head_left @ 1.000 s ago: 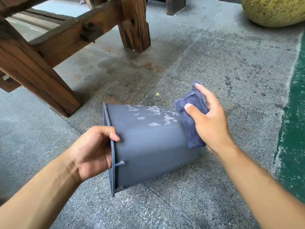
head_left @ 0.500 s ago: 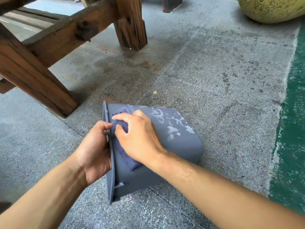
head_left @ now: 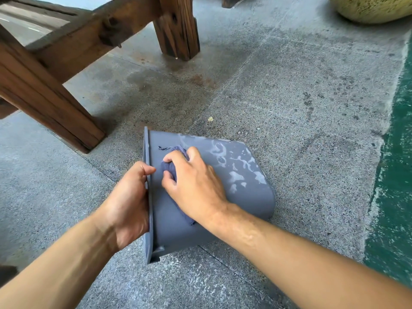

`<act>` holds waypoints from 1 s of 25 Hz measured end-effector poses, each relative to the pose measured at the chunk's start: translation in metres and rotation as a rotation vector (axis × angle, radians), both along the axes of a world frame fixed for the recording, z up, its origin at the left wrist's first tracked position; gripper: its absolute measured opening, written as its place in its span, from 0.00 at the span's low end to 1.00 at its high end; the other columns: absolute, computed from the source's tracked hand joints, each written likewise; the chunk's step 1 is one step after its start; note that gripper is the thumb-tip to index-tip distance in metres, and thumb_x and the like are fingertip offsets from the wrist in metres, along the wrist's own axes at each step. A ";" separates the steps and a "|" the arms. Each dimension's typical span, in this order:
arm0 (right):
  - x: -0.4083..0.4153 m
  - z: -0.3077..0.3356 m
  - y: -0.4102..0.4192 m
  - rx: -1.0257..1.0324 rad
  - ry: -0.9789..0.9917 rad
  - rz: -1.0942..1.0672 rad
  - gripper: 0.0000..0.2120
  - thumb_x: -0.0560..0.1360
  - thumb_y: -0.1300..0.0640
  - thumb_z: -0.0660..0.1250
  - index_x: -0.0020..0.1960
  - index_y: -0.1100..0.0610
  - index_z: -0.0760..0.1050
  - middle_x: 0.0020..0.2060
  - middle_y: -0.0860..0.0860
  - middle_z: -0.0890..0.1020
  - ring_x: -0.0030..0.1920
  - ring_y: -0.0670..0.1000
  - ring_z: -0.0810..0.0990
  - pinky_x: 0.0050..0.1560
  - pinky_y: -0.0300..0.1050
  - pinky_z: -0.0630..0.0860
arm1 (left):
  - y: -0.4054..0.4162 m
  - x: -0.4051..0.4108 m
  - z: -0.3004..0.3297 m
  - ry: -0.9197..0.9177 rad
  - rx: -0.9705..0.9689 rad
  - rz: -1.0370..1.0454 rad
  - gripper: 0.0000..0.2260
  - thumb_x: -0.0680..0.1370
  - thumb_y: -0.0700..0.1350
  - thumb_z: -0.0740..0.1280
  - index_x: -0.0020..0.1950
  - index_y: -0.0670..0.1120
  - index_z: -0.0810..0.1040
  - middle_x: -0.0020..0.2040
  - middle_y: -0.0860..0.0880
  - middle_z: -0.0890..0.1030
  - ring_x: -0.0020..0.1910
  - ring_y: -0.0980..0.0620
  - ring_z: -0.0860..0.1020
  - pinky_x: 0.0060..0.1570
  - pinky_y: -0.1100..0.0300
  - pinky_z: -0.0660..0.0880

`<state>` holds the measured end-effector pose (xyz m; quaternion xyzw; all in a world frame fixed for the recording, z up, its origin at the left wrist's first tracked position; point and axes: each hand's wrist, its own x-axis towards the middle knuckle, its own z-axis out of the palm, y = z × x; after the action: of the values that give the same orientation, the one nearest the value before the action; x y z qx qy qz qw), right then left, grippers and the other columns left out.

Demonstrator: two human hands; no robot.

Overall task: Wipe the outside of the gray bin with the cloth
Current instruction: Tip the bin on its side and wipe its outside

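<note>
2 hands work the gray bin (head_left: 245,197), which lies on its side on the concrete floor (head_left: 289,97). The left hand (head_left: 128,204) grips the rim, the stiffest hold; the right hand (head_left: 196,184) bunches the soft cloth (head_left: 169,170) against the upper wall. Thin, light plastic, probably slick where wet streaks (head_left: 238,172) remain, so it could skid.

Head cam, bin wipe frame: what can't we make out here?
- Gray bin inside: opening faces away to the left, behind the rim.
- Bin underside: lies against the floor.
- Cloth: mostly covered by the right hand.
- Left hand fingertips: curled over the rim, hidden inside.
- Wooden table and yellow-green pot: cut by the top edge.
</note>
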<state>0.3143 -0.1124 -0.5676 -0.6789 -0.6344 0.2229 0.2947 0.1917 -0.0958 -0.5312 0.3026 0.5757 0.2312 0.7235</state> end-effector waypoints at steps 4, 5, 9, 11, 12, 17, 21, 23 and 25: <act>0.013 -0.016 0.000 -0.035 -0.031 -0.060 0.11 0.78 0.48 0.64 0.60 0.47 0.73 0.54 0.53 0.71 0.48 0.66 0.80 0.46 0.56 0.78 | -0.001 -0.005 -0.005 0.065 -0.014 0.014 0.24 0.78 0.52 0.54 0.58 0.45 0.86 0.54 0.39 0.87 0.47 0.42 0.87 0.52 0.45 0.80; 0.016 -0.019 0.000 -0.037 -0.047 -0.070 0.11 0.78 0.48 0.64 0.60 0.46 0.73 0.54 0.53 0.71 0.48 0.66 0.80 0.46 0.57 0.78 | -0.001 -0.006 -0.006 0.080 -0.021 0.015 0.24 0.78 0.52 0.54 0.59 0.45 0.85 0.55 0.40 0.87 0.48 0.42 0.87 0.53 0.45 0.80; 0.031 -0.031 0.000 -0.027 -0.090 -0.108 0.12 0.78 0.48 0.64 0.61 0.47 0.73 0.55 0.54 0.71 0.47 0.66 0.80 0.46 0.57 0.79 | 0.000 -0.010 -0.009 0.134 -0.039 0.036 0.24 0.75 0.54 0.57 0.64 0.46 0.82 0.62 0.38 0.83 0.61 0.37 0.82 0.62 0.37 0.76; 0.040 -0.039 -0.001 -0.025 -0.111 -0.134 0.12 0.78 0.48 0.64 0.61 0.47 0.73 0.55 0.54 0.71 0.47 0.67 0.80 0.45 0.59 0.79 | 0.000 -0.011 -0.009 0.153 -0.044 0.050 0.26 0.74 0.54 0.58 0.66 0.46 0.81 0.66 0.36 0.80 0.62 0.36 0.80 0.61 0.35 0.75; 0.045 -0.042 -0.001 -0.029 -0.121 -0.152 0.12 0.78 0.48 0.64 0.61 0.46 0.73 0.56 0.54 0.71 0.46 0.66 0.80 0.45 0.58 0.79 | -0.001 -0.011 -0.009 0.154 -0.044 0.051 0.26 0.74 0.54 0.58 0.67 0.46 0.80 0.68 0.35 0.78 0.60 0.37 0.81 0.60 0.36 0.76; 0.070 -0.059 -0.004 -0.014 -0.151 -0.252 0.12 0.78 0.49 0.65 0.61 0.47 0.75 0.55 0.55 0.72 0.47 0.64 0.80 0.45 0.55 0.77 | -0.001 -0.008 -0.011 0.174 -0.037 0.030 0.25 0.76 0.54 0.56 0.66 0.45 0.80 0.54 0.40 0.85 0.46 0.43 0.84 0.46 0.48 0.82; 0.083 -0.070 -0.006 -0.011 -0.172 -0.282 0.12 0.78 0.49 0.65 0.61 0.47 0.76 0.56 0.55 0.73 0.47 0.63 0.81 0.44 0.54 0.78 | -0.002 -0.006 -0.011 0.215 -0.022 -0.016 0.22 0.77 0.54 0.55 0.59 0.47 0.83 0.52 0.43 0.87 0.43 0.44 0.85 0.53 0.48 0.79; 0.091 -0.075 -0.008 -0.025 -0.167 -0.305 0.12 0.78 0.48 0.64 0.61 0.47 0.75 0.57 0.55 0.73 0.46 0.64 0.81 0.45 0.54 0.78 | -0.003 -0.007 -0.011 0.224 -0.025 -0.019 0.21 0.77 0.54 0.56 0.59 0.47 0.83 0.55 0.42 0.87 0.48 0.42 0.84 0.59 0.44 0.78; 0.098 -0.079 -0.010 -0.042 -0.163 -0.337 0.12 0.79 0.48 0.64 0.62 0.47 0.75 0.57 0.55 0.72 0.45 0.64 0.82 0.45 0.54 0.77 | -0.003 -0.008 -0.011 0.222 -0.031 -0.009 0.21 0.77 0.53 0.57 0.60 0.46 0.83 0.59 0.40 0.85 0.53 0.40 0.83 0.64 0.40 0.74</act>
<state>0.4127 -0.1221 -0.6471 -0.7973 -0.5288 0.1281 0.2613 0.1835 -0.0987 -0.5419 0.3176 0.6545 0.1840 0.6610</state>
